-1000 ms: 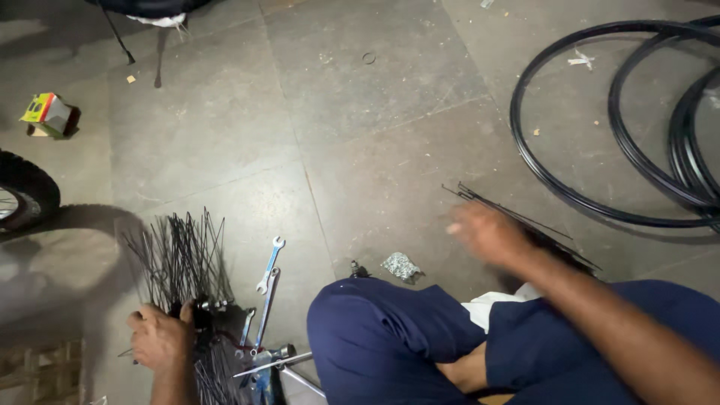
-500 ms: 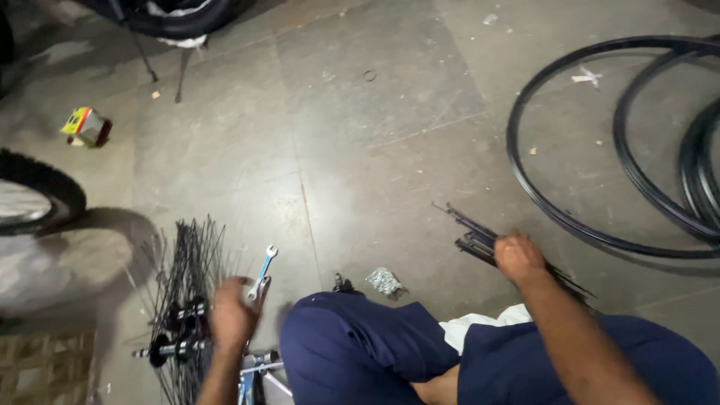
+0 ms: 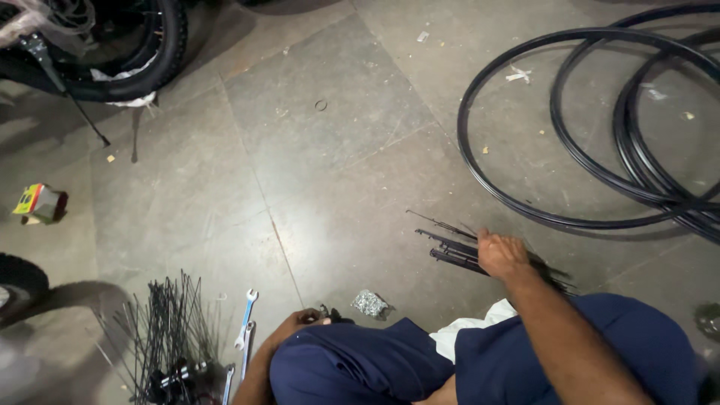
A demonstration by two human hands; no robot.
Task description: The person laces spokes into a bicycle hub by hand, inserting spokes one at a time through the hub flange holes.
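Note:
My right hand (image 3: 501, 253) rests on a bundle of thin black spokes (image 3: 448, 246) lying on the stone floor, fingers curled over them. My left hand (image 3: 300, 321) is low by my left knee, touching a small dark object (image 3: 330, 313) on the floor; whether it grips it is unclear. A crumpled silver foil piece (image 3: 370, 304) lies just right of that hand. A wheel hub with many black spokes fanning up (image 3: 171, 337) stands at the lower left, with blue-handled spanners (image 3: 245, 321) beside it. My dark blue trouser legs fill the bottom.
Several black bicycle rims (image 3: 600, 120) lie at the upper right. A motorbike tyre and kickstand (image 3: 112, 60) stand at the upper left, another tyre (image 3: 19, 285) at the left edge. A small coloured box (image 3: 37, 202) sits on the floor at left.
My left hand left the spoked hub and moved right to the small object by my knee. My right hand settled onto the spoke bundle. The view shifted down and left.

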